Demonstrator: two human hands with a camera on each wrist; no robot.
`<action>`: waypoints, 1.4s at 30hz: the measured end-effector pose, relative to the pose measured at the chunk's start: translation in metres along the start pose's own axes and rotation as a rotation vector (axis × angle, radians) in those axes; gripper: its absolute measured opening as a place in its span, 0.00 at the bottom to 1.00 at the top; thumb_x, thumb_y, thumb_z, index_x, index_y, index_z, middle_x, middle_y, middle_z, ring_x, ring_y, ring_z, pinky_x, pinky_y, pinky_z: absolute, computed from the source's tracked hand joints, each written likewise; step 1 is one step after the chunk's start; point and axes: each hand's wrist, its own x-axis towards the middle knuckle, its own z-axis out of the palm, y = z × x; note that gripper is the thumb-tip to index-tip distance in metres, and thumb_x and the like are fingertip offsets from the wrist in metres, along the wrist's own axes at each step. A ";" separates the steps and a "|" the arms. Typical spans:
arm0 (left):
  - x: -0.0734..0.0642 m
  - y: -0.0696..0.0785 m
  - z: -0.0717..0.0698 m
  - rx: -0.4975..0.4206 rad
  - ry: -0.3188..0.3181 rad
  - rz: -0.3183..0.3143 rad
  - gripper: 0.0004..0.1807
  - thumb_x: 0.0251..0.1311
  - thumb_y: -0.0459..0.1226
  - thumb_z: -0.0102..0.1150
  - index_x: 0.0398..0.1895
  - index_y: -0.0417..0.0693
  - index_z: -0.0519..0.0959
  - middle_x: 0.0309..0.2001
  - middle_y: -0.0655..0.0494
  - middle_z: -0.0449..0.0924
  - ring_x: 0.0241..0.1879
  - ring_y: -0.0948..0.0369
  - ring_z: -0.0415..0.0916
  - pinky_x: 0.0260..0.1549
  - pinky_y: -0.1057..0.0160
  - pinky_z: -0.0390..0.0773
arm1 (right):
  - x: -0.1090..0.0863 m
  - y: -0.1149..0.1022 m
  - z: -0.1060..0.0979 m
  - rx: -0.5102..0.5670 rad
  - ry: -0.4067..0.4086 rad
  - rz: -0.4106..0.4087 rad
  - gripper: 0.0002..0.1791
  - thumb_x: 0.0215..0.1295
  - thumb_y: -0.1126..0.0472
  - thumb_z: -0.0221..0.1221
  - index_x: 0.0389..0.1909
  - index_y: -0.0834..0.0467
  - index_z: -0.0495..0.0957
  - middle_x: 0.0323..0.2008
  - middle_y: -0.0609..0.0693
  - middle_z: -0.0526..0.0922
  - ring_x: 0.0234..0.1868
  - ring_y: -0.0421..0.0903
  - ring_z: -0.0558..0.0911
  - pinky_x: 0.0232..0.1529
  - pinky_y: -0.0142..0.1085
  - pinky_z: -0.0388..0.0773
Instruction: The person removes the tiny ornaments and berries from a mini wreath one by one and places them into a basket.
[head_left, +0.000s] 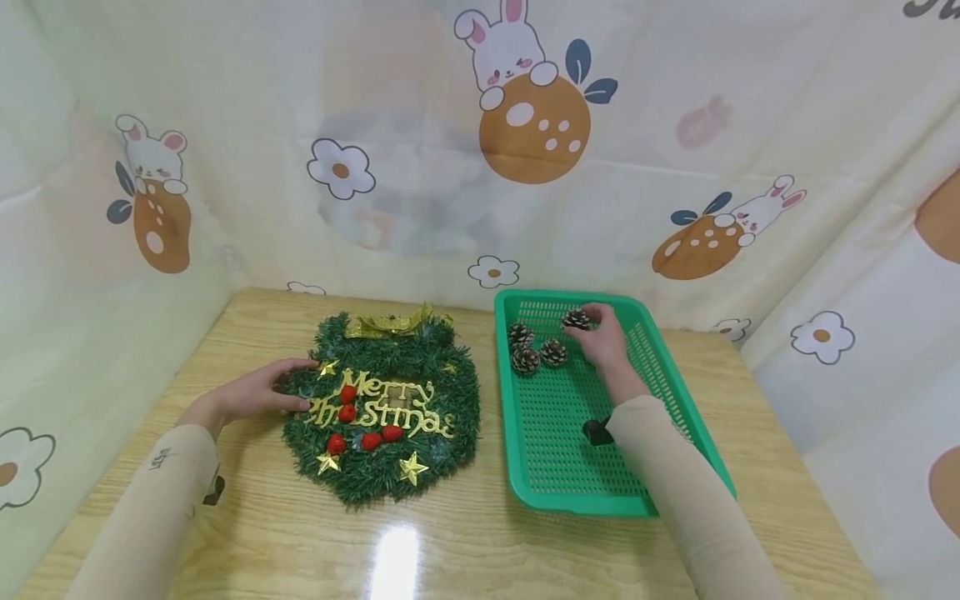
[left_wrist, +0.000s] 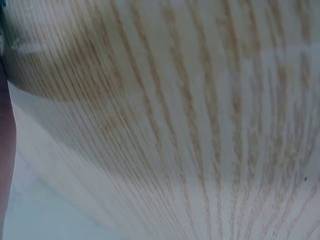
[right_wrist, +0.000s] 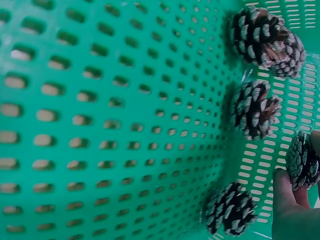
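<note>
Right wrist view: fingers (right_wrist: 284, 192) hold a dark, scaly, white-tipped pinecone (right_wrist: 301, 162).

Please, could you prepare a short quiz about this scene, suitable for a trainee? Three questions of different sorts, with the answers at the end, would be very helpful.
1. The right grip reaches into the green basket. What does it pinch?
a) a golden star
b) a pine cone
c) a red berry

2. True or false: the left grip is inside the basket.

3. Complete: the golden letters on the wreath say "Merry ____".

Key
1. b
2. False; it is at the wreath's left edge.
3. Christmas
</note>
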 end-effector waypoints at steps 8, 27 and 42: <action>-0.001 0.000 -0.001 0.029 0.007 0.037 0.40 0.62 0.43 0.64 0.74 0.43 0.57 0.72 0.30 0.47 0.67 0.28 0.47 0.59 0.26 0.53 | 0.000 0.003 0.003 -0.082 -0.060 0.007 0.31 0.68 0.59 0.60 0.69 0.60 0.62 0.68 0.62 0.63 0.68 0.60 0.63 0.62 0.55 0.67; -0.001 0.004 -0.002 -0.006 -0.008 0.000 0.41 0.62 0.42 0.65 0.74 0.43 0.57 0.73 0.31 0.47 0.69 0.29 0.43 0.62 0.27 0.50 | 0.002 0.008 0.003 -0.205 -0.038 -0.014 0.32 0.66 0.60 0.61 0.67 0.64 0.63 0.66 0.64 0.66 0.65 0.62 0.66 0.61 0.55 0.68; -0.002 0.004 -0.001 0.009 -0.007 0.000 0.40 0.62 0.42 0.65 0.74 0.44 0.58 0.73 0.32 0.48 0.69 0.29 0.45 0.61 0.27 0.51 | 0.002 0.005 -0.001 -0.260 -0.051 -0.026 0.31 0.67 0.61 0.60 0.67 0.65 0.63 0.63 0.66 0.68 0.62 0.62 0.68 0.59 0.55 0.69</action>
